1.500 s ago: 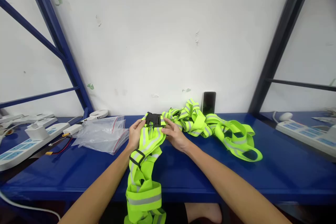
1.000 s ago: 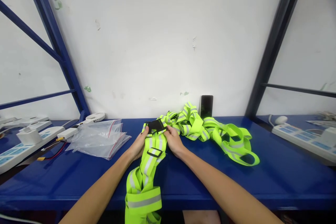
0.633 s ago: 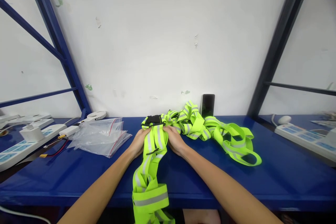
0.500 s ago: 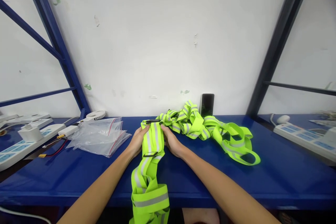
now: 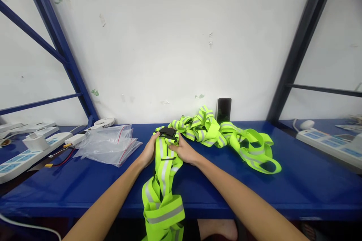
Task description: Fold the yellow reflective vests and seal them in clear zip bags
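A neon-yellow reflective strap (image 5: 164, 173) with silver stripes runs from between my hands down over the table's front edge. Its black buckle (image 5: 167, 133) faces up at the top, and a thin black slider sits lower on the webbing. My left hand (image 5: 149, 150) is closed on the strap's left side, with its fingers partly hidden behind it. From the right, my right hand (image 5: 185, 150) grips the webbing, thumb lying across the front just below the buckle. Touching or close behind is a tangled pile of similar reflective straps (image 5: 209, 128), with loose loops towards the right.
Clear zip bags (image 5: 107, 145) lie stacked on the blue table (image 5: 215, 184) at left, near a small white fan (image 5: 104, 122) and a power strip (image 5: 34, 154). A phone (image 5: 223, 110) leans against the wall. Another power strip (image 5: 329, 145) lies at right.
The strap's top end has turned so the buckle now shows its broad face. My right thumb has come over the front of the webbing. The pile has stayed put.
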The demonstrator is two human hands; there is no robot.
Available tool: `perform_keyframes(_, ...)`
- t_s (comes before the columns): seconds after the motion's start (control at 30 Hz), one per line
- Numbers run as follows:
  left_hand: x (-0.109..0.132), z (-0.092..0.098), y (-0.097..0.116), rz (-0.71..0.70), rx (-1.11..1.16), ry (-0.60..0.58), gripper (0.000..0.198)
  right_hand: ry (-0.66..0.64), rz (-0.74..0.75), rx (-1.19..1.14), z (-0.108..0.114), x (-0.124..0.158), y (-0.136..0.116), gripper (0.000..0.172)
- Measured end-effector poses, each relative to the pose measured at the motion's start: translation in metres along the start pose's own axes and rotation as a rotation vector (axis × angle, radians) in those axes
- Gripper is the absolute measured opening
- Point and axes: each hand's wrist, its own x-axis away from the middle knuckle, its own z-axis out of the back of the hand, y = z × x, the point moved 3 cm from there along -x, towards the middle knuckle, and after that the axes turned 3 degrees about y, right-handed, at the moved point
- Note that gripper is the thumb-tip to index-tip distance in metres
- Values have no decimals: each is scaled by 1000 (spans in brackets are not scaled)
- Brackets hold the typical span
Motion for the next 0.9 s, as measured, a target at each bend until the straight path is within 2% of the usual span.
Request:
perform_keyframes(0.1, -1, 3, -1, -13, -86, 66, 38, 21, -34, -22, 0, 0, 5, 58)
perform_keyframes(0.27, 3, -1, 3, -93, -80, 55, 45, 144, -166, -246, 5, -2, 14, 58)
perform_keyframes(0.5, 2, 0, 7, -184, -68, 130, 48, 54, -312, -467, -2, 4, -3, 57)
perform_keyframes(0.63, 1, 2, 6, -186, -93, 108, 38, 90, -436, -571, 0, 3, -4, 42)
perform_keyframes(0.73, 0, 1, 5, -188, -147, 72, 29, 120, -527, -611, 4, 2, -2, 42)
perform_keyframes(0.9, 3, 0, 5, -165, -198, 56, 24, 112, -498, -528, 11, -2, 0, 23)
